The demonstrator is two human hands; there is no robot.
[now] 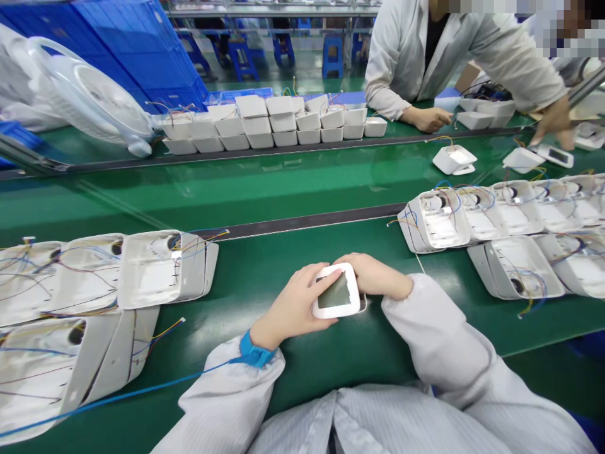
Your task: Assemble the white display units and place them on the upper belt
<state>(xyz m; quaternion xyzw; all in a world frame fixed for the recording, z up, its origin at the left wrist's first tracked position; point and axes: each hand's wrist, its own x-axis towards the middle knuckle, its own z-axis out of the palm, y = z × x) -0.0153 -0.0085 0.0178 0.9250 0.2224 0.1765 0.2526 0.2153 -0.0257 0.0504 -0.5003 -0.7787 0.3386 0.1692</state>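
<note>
Near the middle of the green bench, a white square device with a dark screen (336, 291) is held between both hands. My left hand (299, 304) grips its left side, index finger lying across the screen and the other fingers around the edge. My right hand (371, 273) is behind the upper right side of the device, its fingertips hidden there. Part of another piece shows under the device's lower right edge. A blue strap (256, 351) with a blue cord circles my left wrist.
Stacked white housings with wires (165, 268) stand at left; more housings (437, 217) line the right. Beyond a green belt (265, 189) are stacked white cases (258, 126), a white fan (94, 94) and a person in a pale coat (401, 57), hands near small devices.
</note>
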